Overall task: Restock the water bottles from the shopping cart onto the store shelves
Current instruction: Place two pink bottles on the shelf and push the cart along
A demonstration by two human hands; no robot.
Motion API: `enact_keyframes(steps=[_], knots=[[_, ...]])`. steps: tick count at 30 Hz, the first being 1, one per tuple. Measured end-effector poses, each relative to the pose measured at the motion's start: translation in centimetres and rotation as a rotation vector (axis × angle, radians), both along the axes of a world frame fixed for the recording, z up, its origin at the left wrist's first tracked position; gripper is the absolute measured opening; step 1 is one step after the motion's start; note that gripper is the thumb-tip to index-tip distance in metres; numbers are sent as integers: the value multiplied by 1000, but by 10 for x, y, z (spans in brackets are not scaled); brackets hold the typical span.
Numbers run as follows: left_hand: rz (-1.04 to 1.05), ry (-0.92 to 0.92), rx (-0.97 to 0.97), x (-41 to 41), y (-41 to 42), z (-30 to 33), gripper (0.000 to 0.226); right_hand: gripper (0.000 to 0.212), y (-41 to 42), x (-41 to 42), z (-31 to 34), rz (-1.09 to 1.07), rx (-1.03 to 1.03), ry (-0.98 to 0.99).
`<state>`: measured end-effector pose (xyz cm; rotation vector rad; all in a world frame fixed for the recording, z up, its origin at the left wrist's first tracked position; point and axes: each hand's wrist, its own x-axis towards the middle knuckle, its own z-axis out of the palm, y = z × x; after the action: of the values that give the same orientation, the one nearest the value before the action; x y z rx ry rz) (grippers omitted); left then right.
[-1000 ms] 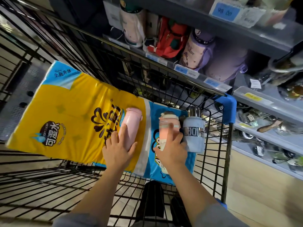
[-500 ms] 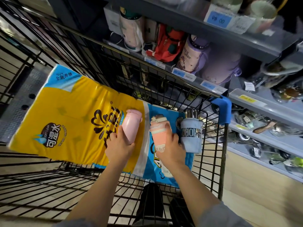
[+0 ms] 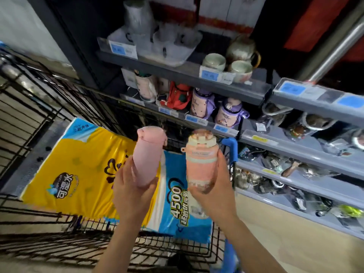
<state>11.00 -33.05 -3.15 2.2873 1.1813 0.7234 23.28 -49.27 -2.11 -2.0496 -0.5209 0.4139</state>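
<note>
Both bottles now lifted off the yellow pack (image 3: 78, 164): L hand (image 3: 134, 186) gripping pink bottle (image 3: 146, 158), R hand (image 3: 212, 190) gripping peach bottle (image 3: 201, 164), both standing roughly upright above it, lids pointing up.

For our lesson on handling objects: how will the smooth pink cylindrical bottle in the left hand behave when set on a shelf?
The smooth pink cylindrical bottle looks rigid, so probably stiff. Its tall, narrow shape may tip easily, and roll if laid down. The left hand grips only its base, suggesting it is fairly light.

Both forearms come up from 6 o'clock, bare to the sleeves. Left hand (image 3: 131, 191) is curled around something, fingers wrapped, thumb at 12. Right hand (image 3: 214, 191) grips too, thumb up along the 1 o'clock side.
</note>
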Motion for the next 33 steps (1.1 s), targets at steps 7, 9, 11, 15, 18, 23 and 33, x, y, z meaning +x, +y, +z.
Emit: enact_keyframes(steps=[7,9,11,15,18,23,33], knots=[[-85,-159,224,52,-102,51,87,115,-100,35,46,-96,227,-44],[-110,-198,274,70,-140,60,86,113,-145,49,59,-135,242,-104],[-138,-223,310,92,-182,67,78,111,-194,67,71,-198,246,-150],[-252,-269,378,144,-262,72,76,113,-295,103,87,-323,251,-227],[-365,-294,362,184,-325,81,80,112,-367,126,100,-425,273,-255],[-498,-409,437,244,-406,97,72,116,-455,160,114,-579,287,-275],[-726,-540,353,374,-489,119,58,113,-541,254,127,-808,396,-294]])
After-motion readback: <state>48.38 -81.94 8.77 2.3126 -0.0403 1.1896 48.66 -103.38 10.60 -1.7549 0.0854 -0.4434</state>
